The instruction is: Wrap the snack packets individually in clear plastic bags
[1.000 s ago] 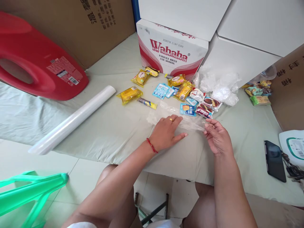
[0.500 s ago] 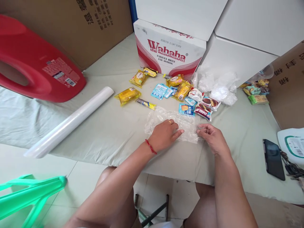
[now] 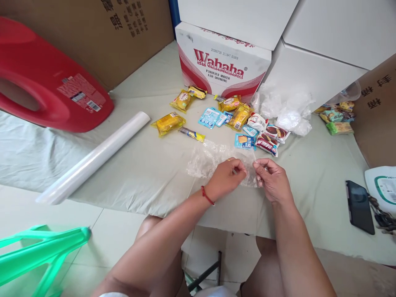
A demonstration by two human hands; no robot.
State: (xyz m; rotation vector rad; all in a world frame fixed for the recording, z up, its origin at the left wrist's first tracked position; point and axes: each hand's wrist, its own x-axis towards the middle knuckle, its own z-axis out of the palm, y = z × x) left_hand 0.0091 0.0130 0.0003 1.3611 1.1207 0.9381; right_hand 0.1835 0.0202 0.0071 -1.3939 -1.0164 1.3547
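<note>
"What had changed since a moment earlier?"

"The left hand point(image 3: 228, 176) had shifted to the right, close in beside the right hand point(image 3: 274, 178). Earlier it had lain spread over the crinkled clear plastic point(image 3: 201, 161); now its fingers were curled in toward the thumb."

"Was it gripping anything?"

"I couldn't tell. The plastic lay behind and below those fingertips, but a hold on it wasn't clear. The right hand I could read better: thumb and fingers were pinching the plastic near its right end."

"So where was the plastic, set against the hands?"

"On the pale cloth point(image 3: 154, 175), most of it beyond the left hand and out to that hand's left. The rest ran across to the right fingertips."

"And past it?"

"Just beyond its far edge were a slim yellow-and-dark packet point(image 3: 192, 134) on the left and a blue packet point(image 3: 245, 141) on the right, with dark-red-and-white wrapped snacks point(image 3: 266, 144) beside the blue one. Farther off lay yellow-wrapped snacks point(image 3: 241, 116), and to their right a heap of loose clear plastic point(image 3: 286, 105). Behind them stood the Wahaha carton point(image 3: 222, 62), red and white"
</note>
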